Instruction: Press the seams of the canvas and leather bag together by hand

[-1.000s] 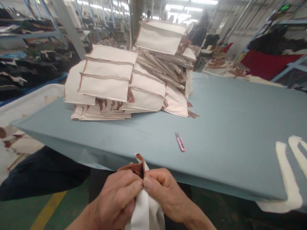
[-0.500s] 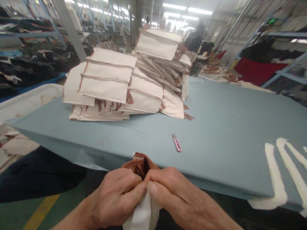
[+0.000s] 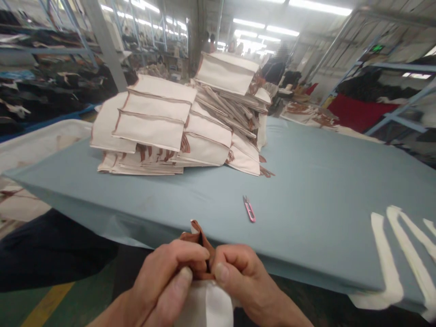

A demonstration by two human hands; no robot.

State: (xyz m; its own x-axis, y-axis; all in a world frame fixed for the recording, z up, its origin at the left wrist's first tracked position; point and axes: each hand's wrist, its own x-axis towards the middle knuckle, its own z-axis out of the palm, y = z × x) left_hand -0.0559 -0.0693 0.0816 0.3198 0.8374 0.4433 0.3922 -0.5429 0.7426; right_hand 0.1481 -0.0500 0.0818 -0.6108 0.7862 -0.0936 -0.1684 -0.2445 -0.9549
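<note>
Close to my body, in front of the table edge, I hold a cream and brown cloth piece [image 3: 206,302] that looks like a small bag. Its brown folded part stands up behind my fingers, while the cream part hangs below. My left hand [image 3: 168,277] has its fingers curled over the brown cloth, thumb lying along the cream edge. With thumb and bent forefinger, my right hand [image 3: 241,274] pinches the same edge on the other side. Pink thread snips [image 3: 249,210] lie on the table beyond my hands, touched by neither.
A blue-green cloth covers the table [image 3: 306,181]. Piled cream cloth pieces [image 3: 153,113] with brown edges and ties stand at the back left. Cream strips [image 3: 388,259] drape over the right front edge. At the left is a white bin [image 3: 57,134]; a person [image 3: 274,68] is far back.
My hands have moved slightly apart at the cloth's edge. The left thumb has drawn back to the left, and more of the brown edge shows between them. The view has tilted slightly up.
</note>
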